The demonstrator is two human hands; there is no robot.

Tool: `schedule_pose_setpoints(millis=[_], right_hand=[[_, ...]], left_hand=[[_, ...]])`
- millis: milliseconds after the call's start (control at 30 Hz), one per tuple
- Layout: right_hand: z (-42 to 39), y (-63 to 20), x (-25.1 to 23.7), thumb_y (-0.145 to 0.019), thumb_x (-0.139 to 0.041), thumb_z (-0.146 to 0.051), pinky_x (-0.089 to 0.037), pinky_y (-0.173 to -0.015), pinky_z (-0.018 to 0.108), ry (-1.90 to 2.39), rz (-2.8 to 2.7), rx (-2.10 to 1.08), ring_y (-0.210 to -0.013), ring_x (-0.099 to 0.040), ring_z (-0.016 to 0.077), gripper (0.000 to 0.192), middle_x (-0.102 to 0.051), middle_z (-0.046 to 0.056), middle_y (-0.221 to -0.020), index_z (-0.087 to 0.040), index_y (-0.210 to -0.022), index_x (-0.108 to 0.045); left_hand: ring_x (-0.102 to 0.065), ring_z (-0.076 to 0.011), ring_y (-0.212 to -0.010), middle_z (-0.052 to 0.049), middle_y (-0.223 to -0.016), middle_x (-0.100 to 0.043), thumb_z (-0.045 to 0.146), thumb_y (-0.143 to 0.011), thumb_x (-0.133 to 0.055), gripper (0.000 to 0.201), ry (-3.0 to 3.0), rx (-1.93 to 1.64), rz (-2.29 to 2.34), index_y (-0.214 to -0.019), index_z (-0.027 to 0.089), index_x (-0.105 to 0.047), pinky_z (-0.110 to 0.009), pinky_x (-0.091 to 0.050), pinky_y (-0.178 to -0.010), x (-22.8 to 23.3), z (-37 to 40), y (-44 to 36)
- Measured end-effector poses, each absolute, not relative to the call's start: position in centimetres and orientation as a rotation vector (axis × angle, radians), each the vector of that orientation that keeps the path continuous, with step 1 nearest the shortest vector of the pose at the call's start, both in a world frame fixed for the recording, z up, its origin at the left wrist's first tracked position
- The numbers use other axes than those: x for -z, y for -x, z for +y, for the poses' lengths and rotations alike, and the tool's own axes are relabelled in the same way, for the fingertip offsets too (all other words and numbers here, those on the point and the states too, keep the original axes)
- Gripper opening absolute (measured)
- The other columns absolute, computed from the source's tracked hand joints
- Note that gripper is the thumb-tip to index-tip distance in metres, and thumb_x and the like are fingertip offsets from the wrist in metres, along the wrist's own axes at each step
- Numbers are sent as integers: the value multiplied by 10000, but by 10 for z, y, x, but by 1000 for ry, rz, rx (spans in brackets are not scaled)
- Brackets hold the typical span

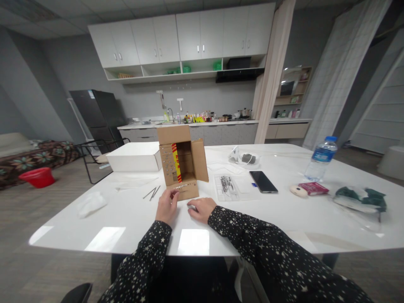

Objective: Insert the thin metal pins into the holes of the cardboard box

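A small brown cardboard box (181, 162) lies on its side on the white table (126, 219), its flaps open toward me, with a row of small pale beads along its lower flap. My left hand (166, 205) rests at that lower flap, thumb and fingertips pinched at the bead row. My right hand (201, 208) lies on the table just right of the flap, fingers curled over a small pale object that is mostly hidden. Both sleeves are black with white stars.
A flat white box (134, 158) sits behind the cardboard box. Thin metal tools (152, 192) lie to the left, a clear tray (232, 187) with tools, a black phone (263, 181), a water bottle (320, 158), a red packet (313, 188) and a plastic bag (360, 198) to the right.
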State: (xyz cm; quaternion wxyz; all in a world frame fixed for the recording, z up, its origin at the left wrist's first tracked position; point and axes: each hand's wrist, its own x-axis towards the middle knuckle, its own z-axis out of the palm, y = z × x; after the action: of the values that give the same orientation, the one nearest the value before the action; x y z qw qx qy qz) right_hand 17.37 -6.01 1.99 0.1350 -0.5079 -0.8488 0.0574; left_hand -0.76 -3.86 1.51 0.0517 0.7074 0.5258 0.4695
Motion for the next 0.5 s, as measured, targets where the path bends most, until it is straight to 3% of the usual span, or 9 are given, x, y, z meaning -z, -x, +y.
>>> schedule_pose_setpoints(millis=[500], right_hand=[[-64,-174,-26,-860,-411,-411,-430,-770,296,1460,-2453,-183,-932,-633,196,382,-700,33,-1021,-276,-1151,-619]], left_hand=[[-596,-151,-699,-35,-872,-656,316,-879,-461,184,-2327,-1503,1638,-971,185,-552,-339,-406,-815,-28,-28,-7]])
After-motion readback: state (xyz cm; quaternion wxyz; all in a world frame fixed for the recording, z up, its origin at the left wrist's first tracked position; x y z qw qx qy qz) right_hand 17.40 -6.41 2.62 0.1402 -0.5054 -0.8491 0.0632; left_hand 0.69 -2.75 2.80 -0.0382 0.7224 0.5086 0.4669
